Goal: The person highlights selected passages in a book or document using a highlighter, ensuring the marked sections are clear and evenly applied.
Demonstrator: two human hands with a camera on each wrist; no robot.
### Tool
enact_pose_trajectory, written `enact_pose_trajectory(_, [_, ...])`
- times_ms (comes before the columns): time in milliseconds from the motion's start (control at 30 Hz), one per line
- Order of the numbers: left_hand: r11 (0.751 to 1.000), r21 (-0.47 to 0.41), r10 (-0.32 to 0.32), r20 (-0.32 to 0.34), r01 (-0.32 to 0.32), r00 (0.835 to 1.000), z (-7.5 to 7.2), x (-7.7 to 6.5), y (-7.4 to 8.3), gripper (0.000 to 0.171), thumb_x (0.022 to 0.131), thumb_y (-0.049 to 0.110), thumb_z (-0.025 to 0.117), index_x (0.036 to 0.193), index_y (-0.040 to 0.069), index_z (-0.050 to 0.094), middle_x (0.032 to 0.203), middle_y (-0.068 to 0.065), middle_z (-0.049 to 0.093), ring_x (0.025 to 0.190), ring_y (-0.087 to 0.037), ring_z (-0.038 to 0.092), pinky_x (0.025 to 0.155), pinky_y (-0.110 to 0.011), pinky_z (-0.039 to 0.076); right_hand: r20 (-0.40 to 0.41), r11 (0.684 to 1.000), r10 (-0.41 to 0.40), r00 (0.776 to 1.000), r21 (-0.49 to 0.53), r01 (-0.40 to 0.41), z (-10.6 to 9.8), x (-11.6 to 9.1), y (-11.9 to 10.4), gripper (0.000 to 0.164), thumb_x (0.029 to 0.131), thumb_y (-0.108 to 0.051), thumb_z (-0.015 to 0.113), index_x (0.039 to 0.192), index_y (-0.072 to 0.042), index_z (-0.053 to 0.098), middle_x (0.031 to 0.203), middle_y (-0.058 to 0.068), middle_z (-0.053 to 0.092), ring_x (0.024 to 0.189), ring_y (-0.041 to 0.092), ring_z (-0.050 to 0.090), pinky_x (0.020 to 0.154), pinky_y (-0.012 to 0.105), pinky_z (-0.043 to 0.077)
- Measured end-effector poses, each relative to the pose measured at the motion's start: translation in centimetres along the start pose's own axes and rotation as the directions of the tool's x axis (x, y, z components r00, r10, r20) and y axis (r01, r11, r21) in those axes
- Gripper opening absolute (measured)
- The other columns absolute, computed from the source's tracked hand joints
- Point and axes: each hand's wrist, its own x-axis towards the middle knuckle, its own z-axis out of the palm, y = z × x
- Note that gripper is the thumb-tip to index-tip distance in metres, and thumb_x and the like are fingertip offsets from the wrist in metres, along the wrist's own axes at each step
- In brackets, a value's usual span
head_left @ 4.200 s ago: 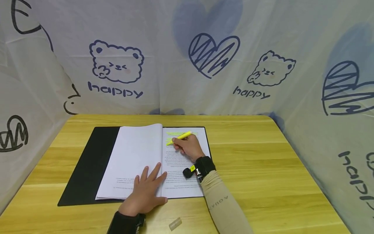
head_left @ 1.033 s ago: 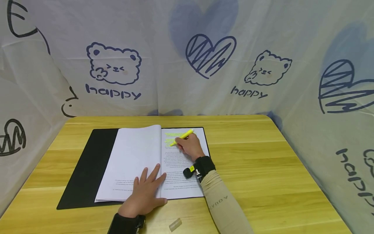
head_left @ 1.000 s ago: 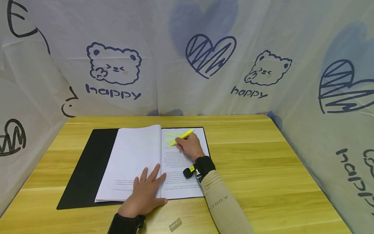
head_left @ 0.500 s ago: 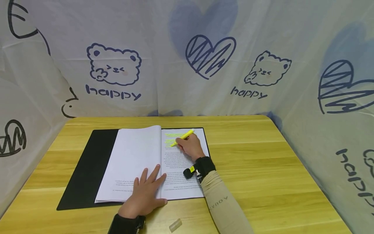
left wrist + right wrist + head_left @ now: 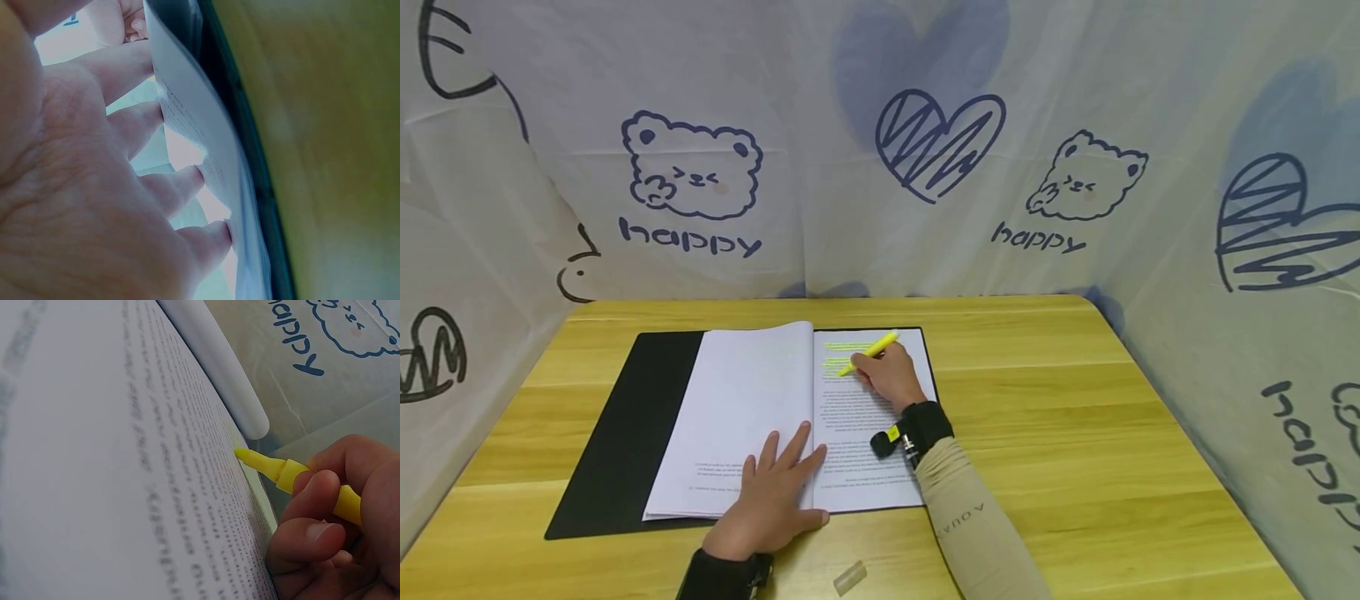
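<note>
My right hand (image 5: pixel 891 375) pinches a yellow highlighter (image 5: pixel 287 476) between thumb and fingers. Its tip meets the printed right page (image 5: pixel 865 467), just under several yellow-marked lines near the top. My left hand (image 5: pixel 767 504) lies with fingers spread across the lower part of the white left page (image 5: pixel 745 383) and the centre fold. In the left wrist view, the left fingertips press on the paper (image 5: pixel 197 125). Both pages belong to a document inside a black folder (image 5: pixel 617 442), opened flat on the table.
A small translucent cap (image 5: pixel 850 577) lies near the table's front edge, between the two forearms. The wooden table (image 5: pixel 1052 433) reaches right of the folder. A white curtain (image 5: pixel 835 217) with bear and heart drawings hangs behind it.
The highlighter tip has shifted slightly right and down from a few seconds ago. Over the last half second both hands hold nearly still. The left hand has stayed in place.
</note>
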Motion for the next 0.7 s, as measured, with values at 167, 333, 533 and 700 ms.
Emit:
enact_pose_trajectory(167, [1.000,-0.006,0.004,0.000,-0.004,1.000,-0.02,-0.03,0.01,0.082,0.082,0.031,0.087,0.153,0.011,0.052,0.172,-0.012,0.019,0.155,-0.052,0.005,0.116,-0.077,0.005,-0.007,1.000,-0.005,1.000,-0.018,0.005,-0.01,0.04,0.01,0.027,0.094,-0.028,0.073,0.079,-0.007,0.071,0.060,0.002,0.060,0.047,0.014,0.049,0.046,0.025,0.041])
enact_pose_trajectory(333, [1.000,-0.004,0.005,0.003,-0.005,1.000,-0.05,0.04,-0.05,0.082,0.082,0.031,0.087,0.154,0.011,0.051,0.172,-0.012,0.019,0.155,-0.052,0.004,0.116,-0.076,0.004,-0.006,1.000,-0.003,1.000,-0.017,0.003,-0.09,-0.04,-0.10,0.028,0.094,-0.029,0.073,0.078,-0.007,0.071,0.060,0.002,0.060,0.047,0.014,0.048,0.046,0.026,0.041])
enact_pose_trajectory(533, [1.000,0.001,0.002,0.007,-0.002,1.000,-0.05,0.06,-0.04,0.082,0.083,0.031,0.087,0.153,0.011,0.051,0.172,-0.012,0.019,0.155,-0.052,0.005,0.116,-0.076,0.005,-0.002,1.000,-0.001,1.000,-0.014,0.001,-0.03,0.03,0.00,0.027,0.095,-0.029,0.073,0.079,-0.007,0.071,0.061,0.002,0.060,0.047,0.014,0.048,0.046,0.025,0.042])
enact_pose_trajectory(700, [1.000,-0.003,0.003,0.005,-0.003,1.000,-0.16,0.01,0.01,0.082,0.082,0.031,0.087,0.153,0.011,0.052,0.172,-0.013,0.019,0.155,-0.052,0.005,0.116,-0.076,0.005,0.003,1.000,-0.001,1.000,-0.008,0.001,-0.06,-0.04,-0.08,0.028,0.095,-0.029,0.072,0.080,-0.006,0.071,0.061,0.003,0.060,0.047,0.015,0.049,0.047,0.026,0.042])
